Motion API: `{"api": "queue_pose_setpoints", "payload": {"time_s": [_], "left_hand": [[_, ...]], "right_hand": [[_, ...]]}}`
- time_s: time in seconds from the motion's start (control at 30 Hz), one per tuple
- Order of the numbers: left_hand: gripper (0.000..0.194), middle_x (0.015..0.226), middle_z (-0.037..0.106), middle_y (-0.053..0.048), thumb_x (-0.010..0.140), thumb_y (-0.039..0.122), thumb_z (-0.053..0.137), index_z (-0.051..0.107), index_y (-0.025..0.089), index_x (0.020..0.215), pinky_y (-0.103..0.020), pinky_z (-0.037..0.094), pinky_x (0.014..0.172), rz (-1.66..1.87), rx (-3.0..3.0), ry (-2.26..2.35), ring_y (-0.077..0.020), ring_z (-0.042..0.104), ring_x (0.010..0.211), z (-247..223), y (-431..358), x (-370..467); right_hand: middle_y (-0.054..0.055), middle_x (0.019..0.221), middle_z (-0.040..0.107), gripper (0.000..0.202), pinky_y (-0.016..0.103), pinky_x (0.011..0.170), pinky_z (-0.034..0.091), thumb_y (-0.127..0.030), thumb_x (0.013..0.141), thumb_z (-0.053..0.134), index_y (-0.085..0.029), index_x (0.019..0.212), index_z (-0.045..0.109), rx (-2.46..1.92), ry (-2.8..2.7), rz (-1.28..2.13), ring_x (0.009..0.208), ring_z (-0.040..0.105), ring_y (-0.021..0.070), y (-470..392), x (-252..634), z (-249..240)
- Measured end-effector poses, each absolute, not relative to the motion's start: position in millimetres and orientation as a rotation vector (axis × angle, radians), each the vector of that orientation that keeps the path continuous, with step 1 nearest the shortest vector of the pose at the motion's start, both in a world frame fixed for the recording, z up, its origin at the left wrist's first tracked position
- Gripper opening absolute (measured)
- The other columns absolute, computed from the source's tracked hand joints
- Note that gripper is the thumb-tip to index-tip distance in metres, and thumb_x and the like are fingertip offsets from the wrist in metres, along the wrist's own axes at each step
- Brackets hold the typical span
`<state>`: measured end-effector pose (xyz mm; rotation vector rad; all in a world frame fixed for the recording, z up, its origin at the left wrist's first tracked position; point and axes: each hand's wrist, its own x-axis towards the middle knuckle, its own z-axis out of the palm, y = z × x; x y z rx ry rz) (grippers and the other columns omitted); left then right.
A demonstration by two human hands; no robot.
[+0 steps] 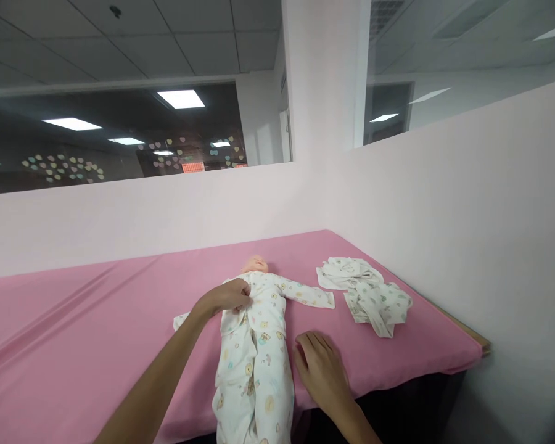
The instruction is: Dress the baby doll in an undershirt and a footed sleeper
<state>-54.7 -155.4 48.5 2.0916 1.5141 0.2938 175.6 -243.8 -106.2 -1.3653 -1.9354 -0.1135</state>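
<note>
A baby doll point(256, 264) lies on its back, head away from me. It is dressed in a white long-sleeved baby top point(263, 314) and matching trousers point(272, 388) with a small bear print. My left hand point(234, 295) reaches across to the chest, fingers closed at the front edge of the top; the fingertips are partly hidden. Beside the doll's right-hand leg in view, my right hand point(321, 367) rests on the pink sheet, fingers loosely bent, thumb apart, holding nothing visible. One sleeve point(312, 295) stretches out to the right; the other is mostly behind my left forearm.
Two crumpled white baby garments, one plain-looking point(349, 271) and one printed point(379, 306), lie on the right of the pink sheet point(120, 320). White walls point(481, 216) with windows border the back and right. The table's near edge runs beneath my right forearm.
</note>
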Motion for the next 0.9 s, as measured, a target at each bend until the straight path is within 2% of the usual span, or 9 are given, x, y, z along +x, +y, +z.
{"api": "queue_pose_setpoints", "payload": {"time_s": [0.13, 0.3, 0.37, 0.47, 0.57, 0.73, 0.9], "left_hand": [[0.021, 0.058, 0.051, 0.002, 0.071, 0.027, 0.052, 0.034, 0.021, 0.063, -0.023, 0.039, 0.053, 0.236, 2.06, 1.45, -0.0122, 0.052, 0.056, 52, -153, -63], [0.025, 0.063, 0.053, 0.001, 0.079, 0.034, 0.049, 0.034, 0.02, 0.064, -0.024, 0.034, 0.051, 0.215, 2.151, 1.63, -0.0129, 0.05, 0.056, 46, -156, -60], [0.021, 0.073, 0.058, -0.002, 0.081, 0.031, 0.048, 0.038, 0.02, 0.066, -0.026, 0.036, 0.055, 0.203, 2.219, 1.78, -0.0166, 0.055, 0.065, 42, -156, -52], [0.013, 0.091, 0.064, -0.011, 0.085, 0.026, 0.046, 0.051, 0.017, 0.076, -0.035, 0.043, 0.069, 0.142, 2.308, 2.0, -0.0264, 0.061, 0.084, 36, -158, -37], [0.015, 0.101, 0.065, -0.019, 0.086, 0.019, 0.046, 0.059, 0.012, 0.09, -0.042, 0.045, 0.077, 0.071, 2.364, 2.138, -0.0325, 0.062, 0.095, 29, -163, -20], [0.021, 0.101, 0.065, -0.021, 0.083, 0.008, 0.046, 0.062, 0.01, 0.097, -0.038, 0.045, 0.077, 0.005, 2.434, 2.199, -0.0302, 0.064, 0.096, 25, -176, -6], [0.022, 0.098, 0.067, -0.017, 0.087, 0.014, 0.042, 0.063, 0.013, 0.094, -0.036, 0.046, 0.073, -0.033, 2.499, 2.149, -0.0281, 0.066, 0.088, 30, -179, -7]], "right_hand": [[0.002, 0.079, 0.061, 0.018, 0.033, 0.075, 0.034, -0.013, 0.092, 0.045, -0.02, 0.081, 0.058, -1.387, -1.937, -0.089, 0.078, 0.054, 0.0196, -243, 176, -107], [0.002, 0.08, 0.062, 0.019, 0.033, 0.074, 0.034, -0.013, 0.092, 0.044, -0.02, 0.082, 0.058, -1.386, -1.941, -0.073, 0.078, 0.054, 0.0199, -243, 175, -108], [0.002, 0.08, 0.062, 0.018, 0.033, 0.074, 0.034, -0.013, 0.092, 0.044, -0.02, 0.082, 0.058, -1.378, -1.938, -0.072, 0.078, 0.054, 0.0195, -243, 175, -108], [0.002, 0.078, 0.061, 0.017, 0.033, 0.073, 0.035, -0.013, 0.091, 0.046, -0.02, 0.08, 0.057, -1.378, -1.937, -0.091, 0.077, 0.054, 0.0193, -244, 176, -107], [0.002, 0.076, 0.06, 0.017, 0.032, 0.073, 0.035, -0.012, 0.09, 0.046, -0.02, 0.079, 0.056, -1.377, -1.944, -0.108, 0.076, 0.054, 0.0191, -245, 176, -105], [0.002, 0.077, 0.061, 0.018, 0.033, 0.073, 0.035, -0.013, 0.09, 0.045, -0.02, 0.078, 0.056, -1.383, -1.942, -0.118, 0.076, 0.054, 0.0193, -245, 175, -104], [0.002, 0.077, 0.062, 0.018, 0.032, 0.072, 0.035, -0.014, 0.091, 0.045, -0.021, 0.077, 0.056, -1.362, -1.938, -0.127, 0.075, 0.055, 0.0189, -244, 175, -106]]}}
